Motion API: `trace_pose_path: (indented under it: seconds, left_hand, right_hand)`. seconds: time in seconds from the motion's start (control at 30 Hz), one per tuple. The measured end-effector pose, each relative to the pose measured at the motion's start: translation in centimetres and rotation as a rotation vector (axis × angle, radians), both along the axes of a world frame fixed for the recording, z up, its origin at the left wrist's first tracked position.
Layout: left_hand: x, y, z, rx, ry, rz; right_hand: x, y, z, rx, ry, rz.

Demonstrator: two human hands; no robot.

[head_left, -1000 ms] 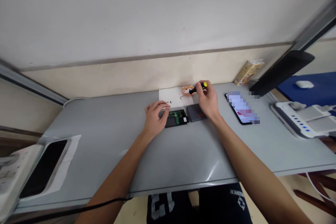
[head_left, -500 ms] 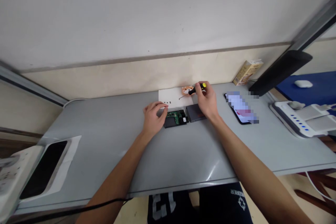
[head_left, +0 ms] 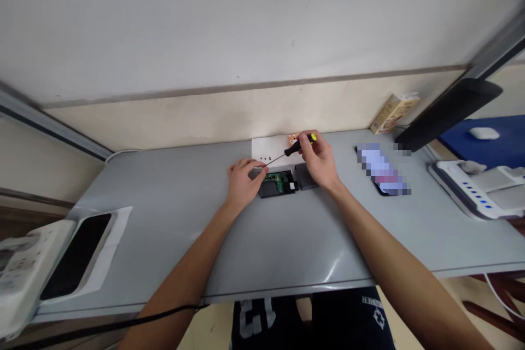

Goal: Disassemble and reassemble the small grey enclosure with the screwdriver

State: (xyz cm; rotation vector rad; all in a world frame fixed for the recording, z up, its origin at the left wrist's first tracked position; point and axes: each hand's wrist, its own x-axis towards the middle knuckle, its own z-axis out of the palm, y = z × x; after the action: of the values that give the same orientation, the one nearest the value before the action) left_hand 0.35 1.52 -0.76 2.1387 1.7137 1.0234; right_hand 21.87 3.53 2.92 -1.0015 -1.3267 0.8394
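My right hand (head_left: 320,161) grips a black screwdriver (head_left: 293,149) with a yellow end cap. Its thin shaft slants down to the left, and the tip meets the fingertips of my left hand (head_left: 245,179). Those fingers are pinched together; whatever lies between them is too small to make out. Just below them is an opened device with a green circuit board (head_left: 283,180) in a dark case. A dark grey cover (head_left: 303,177) lies beside it, partly hidden by my right hand. Several tiny black screws (head_left: 265,158) sit on a white sheet of paper (head_left: 262,146) behind the board.
An orange and white animal-face item (head_left: 292,138) lies behind my right hand. To the right are a lit phone (head_left: 379,169), a carton (head_left: 394,114), a dark slanted object (head_left: 449,115) and a charging station (head_left: 463,188). At left, another phone (head_left: 77,257) lies beside a white power strip (head_left: 30,268).
The screwdriver has moved left and down, bringing its tip from above the paper to my left fingertips. My left hand stays pinched by the board. The view has shifted slightly.
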Motion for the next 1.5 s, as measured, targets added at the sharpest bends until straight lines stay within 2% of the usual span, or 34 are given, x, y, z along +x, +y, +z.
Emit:
trace_pose_path:
  seconds: [0.17,0.37,0.53,0.73,1.23,1.37,1.5]
  left_hand:
    - [0.0,0.1,-0.2,0.023,-0.019,-0.004]
    - [-0.1,-0.3,0.4,0.014,-0.028,-0.043]
    - [-0.6,-0.2,0.5,-0.005,-0.028,-0.007]
    - [-0.8,0.0,0.5,-0.049,0.038,-0.092]
    - [-0.8,-0.2,0.3,-0.125,0.087,-0.142]
    - [-0.8,-0.3,0.3,-0.13,0.102,-0.127]
    - [-0.7,-0.3,0.2,-0.139,0.096,-0.139]
  right_hand:
    - [0.1,0.1,0.0,-0.008,0.013,0.001]
    - [0.2,0.2,0.0,-0.022,0.031,-0.01]
    - [0.2,0.0,0.0,-0.033,-0.004,0.029]
    - [0.0,-0.1,-0.5,-0.035,-0.064,0.066]
    - [-0.1,-0.1,-0.9,-0.014,-0.129,0.063]
    - [-0.3,-0.4,-0.6,-0.004,-0.15,0.061]
    - [-1.1,-0.9,0.4,0.004,-0.231,0.052]
